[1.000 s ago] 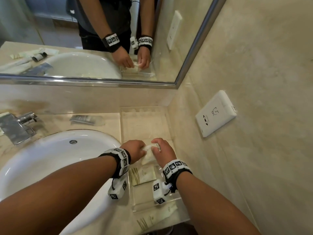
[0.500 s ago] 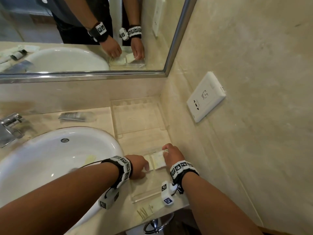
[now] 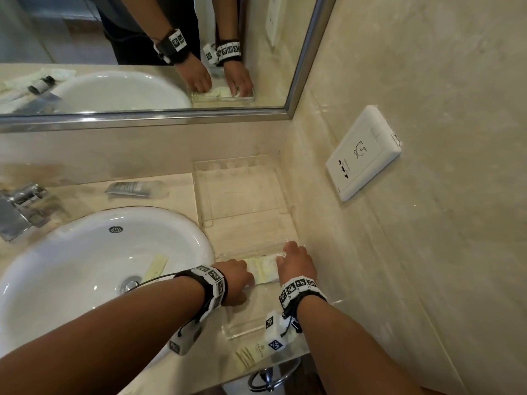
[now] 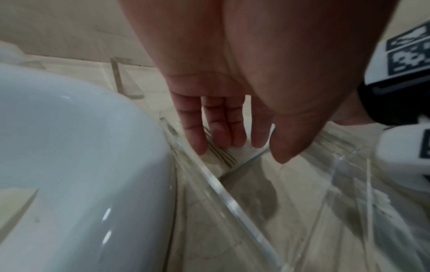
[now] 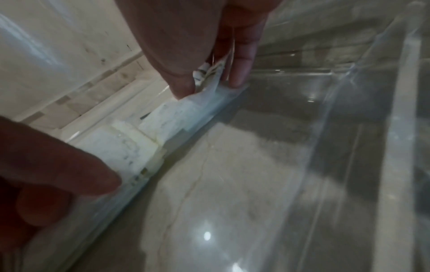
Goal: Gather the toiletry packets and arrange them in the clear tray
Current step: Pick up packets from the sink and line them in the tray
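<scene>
A clear tray (image 3: 245, 332) sits on the counter right of the sink, close to the front edge. Cream toiletry packets (image 3: 263, 272) lie side by side at its far end, between my hands. My left hand (image 3: 241, 276) has straight fingers, and their tips press on a striped packet (image 4: 223, 156) just inside the tray rim (image 4: 232, 198). My right hand (image 3: 289, 253) pinches the edge of a packet (image 5: 204, 95) between thumb and finger. The rest of the tray floor (image 5: 232, 184) is bare.
One packet (image 3: 155, 267) lies inside the white sink (image 3: 71, 266); another (image 3: 251, 356) lies on the counter's front edge. A grey sachet (image 3: 134, 188) rests behind the sink, beside a second clear tray (image 3: 239, 189). Faucet (image 3: 20, 206) at left, wall socket (image 3: 363, 152) at right.
Both hands came down from holding a white packet above the tray. The packets now lie together at the tray's far end, and my left fingers have flattened onto them.
</scene>
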A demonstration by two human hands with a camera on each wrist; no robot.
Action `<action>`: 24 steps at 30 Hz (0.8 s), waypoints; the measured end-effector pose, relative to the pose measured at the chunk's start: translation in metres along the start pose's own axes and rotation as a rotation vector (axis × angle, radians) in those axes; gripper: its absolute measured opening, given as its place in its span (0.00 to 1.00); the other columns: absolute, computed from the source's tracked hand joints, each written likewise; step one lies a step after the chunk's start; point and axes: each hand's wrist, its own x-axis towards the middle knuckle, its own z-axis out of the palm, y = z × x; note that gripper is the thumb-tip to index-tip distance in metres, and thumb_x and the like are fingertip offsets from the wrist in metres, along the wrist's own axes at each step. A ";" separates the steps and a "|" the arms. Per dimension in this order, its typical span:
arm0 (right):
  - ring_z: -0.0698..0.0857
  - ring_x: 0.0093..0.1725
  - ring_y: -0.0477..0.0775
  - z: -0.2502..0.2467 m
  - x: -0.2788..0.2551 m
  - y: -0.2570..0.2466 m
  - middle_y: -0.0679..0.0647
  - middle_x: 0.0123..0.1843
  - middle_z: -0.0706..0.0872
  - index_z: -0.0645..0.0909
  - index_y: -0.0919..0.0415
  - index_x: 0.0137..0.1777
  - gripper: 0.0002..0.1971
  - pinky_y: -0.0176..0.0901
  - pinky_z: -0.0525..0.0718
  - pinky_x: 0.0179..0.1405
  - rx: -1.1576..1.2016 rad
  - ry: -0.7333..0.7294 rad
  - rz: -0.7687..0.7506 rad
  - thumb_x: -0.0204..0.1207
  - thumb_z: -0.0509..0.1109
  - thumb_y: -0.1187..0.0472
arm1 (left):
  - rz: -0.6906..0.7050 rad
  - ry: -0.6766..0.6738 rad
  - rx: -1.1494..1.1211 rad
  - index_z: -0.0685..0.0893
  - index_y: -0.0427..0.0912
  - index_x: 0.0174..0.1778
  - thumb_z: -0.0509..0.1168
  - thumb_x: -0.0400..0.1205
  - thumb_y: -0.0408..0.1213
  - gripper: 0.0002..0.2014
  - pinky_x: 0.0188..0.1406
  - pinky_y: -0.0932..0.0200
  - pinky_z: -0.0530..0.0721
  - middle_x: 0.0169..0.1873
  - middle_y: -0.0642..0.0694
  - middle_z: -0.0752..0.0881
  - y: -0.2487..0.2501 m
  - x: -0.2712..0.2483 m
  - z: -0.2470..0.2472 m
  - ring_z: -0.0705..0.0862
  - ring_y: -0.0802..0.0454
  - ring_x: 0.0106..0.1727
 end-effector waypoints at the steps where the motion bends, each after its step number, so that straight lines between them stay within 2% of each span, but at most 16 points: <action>1: 0.84 0.58 0.62 -0.001 0.002 0.000 0.58 0.61 0.81 0.74 0.55 0.63 0.12 0.52 0.83 0.54 0.006 -0.008 0.007 0.84 0.66 0.53 | -0.002 0.004 -0.001 0.76 0.56 0.74 0.63 0.80 0.51 0.24 0.63 0.46 0.78 0.67 0.45 0.75 0.000 0.001 0.000 0.75 0.42 0.69; 5: 0.87 0.55 0.62 -0.006 0.006 0.001 0.57 0.61 0.82 0.74 0.55 0.63 0.11 0.51 0.84 0.50 0.027 -0.017 0.021 0.85 0.65 0.55 | -0.009 0.015 -0.005 0.76 0.57 0.73 0.63 0.80 0.51 0.23 0.64 0.46 0.79 0.67 0.45 0.75 0.000 0.001 0.001 0.74 0.42 0.69; 7: 0.87 0.56 0.60 -0.009 0.003 0.001 0.57 0.64 0.80 0.74 0.54 0.66 0.13 0.50 0.85 0.50 0.023 0.002 0.006 0.85 0.65 0.53 | -0.011 0.026 -0.005 0.76 0.56 0.73 0.62 0.80 0.51 0.23 0.64 0.46 0.79 0.67 0.45 0.75 0.001 0.000 0.001 0.74 0.42 0.69; 10: 0.82 0.63 0.57 -0.010 -0.008 0.000 0.54 0.70 0.76 0.74 0.51 0.73 0.19 0.50 0.84 0.58 0.062 0.071 -0.029 0.84 0.67 0.52 | -0.023 0.034 -0.011 0.76 0.56 0.73 0.62 0.81 0.50 0.23 0.64 0.47 0.79 0.67 0.46 0.75 0.002 -0.004 0.001 0.74 0.43 0.69; 13: 0.77 0.66 0.57 -0.012 -0.021 0.002 0.53 0.70 0.76 0.79 0.50 0.68 0.18 0.50 0.79 0.64 0.059 0.160 -0.101 0.78 0.71 0.56 | -0.031 0.042 -0.013 0.76 0.57 0.73 0.62 0.81 0.51 0.23 0.65 0.46 0.79 0.68 0.46 0.75 0.003 -0.007 0.000 0.74 0.43 0.70; 16: 0.73 0.68 0.55 -0.010 -0.036 0.006 0.51 0.72 0.71 0.77 0.50 0.64 0.19 0.45 0.77 0.65 0.044 0.078 -0.177 0.73 0.71 0.61 | -0.044 0.037 0.003 0.75 0.57 0.74 0.62 0.80 0.50 0.23 0.66 0.46 0.78 0.68 0.46 0.75 0.004 -0.010 -0.001 0.73 0.43 0.70; 19: 0.66 0.78 0.56 0.002 -0.046 0.012 0.52 0.79 0.66 0.77 0.49 0.66 0.21 0.45 0.72 0.72 -0.004 -0.022 -0.219 0.73 0.72 0.61 | -0.051 0.031 0.008 0.75 0.57 0.74 0.62 0.81 0.51 0.24 0.67 0.46 0.77 0.69 0.47 0.74 0.002 -0.012 -0.002 0.73 0.43 0.71; 21: 0.63 0.81 0.58 0.009 -0.048 0.013 0.54 0.81 0.65 0.78 0.50 0.66 0.20 0.45 0.71 0.75 -0.013 -0.035 -0.214 0.75 0.73 0.60 | -0.056 0.031 0.009 0.74 0.56 0.75 0.62 0.81 0.50 0.24 0.67 0.46 0.77 0.69 0.46 0.74 0.000 -0.012 0.000 0.73 0.43 0.71; 24: 0.66 0.80 0.59 0.014 -0.045 0.008 0.56 0.80 0.68 0.80 0.51 0.64 0.17 0.46 0.72 0.74 -0.002 -0.001 -0.212 0.77 0.75 0.58 | -0.058 0.035 0.015 0.75 0.56 0.75 0.62 0.80 0.50 0.24 0.66 0.46 0.78 0.69 0.46 0.74 -0.003 -0.012 0.001 0.72 0.43 0.71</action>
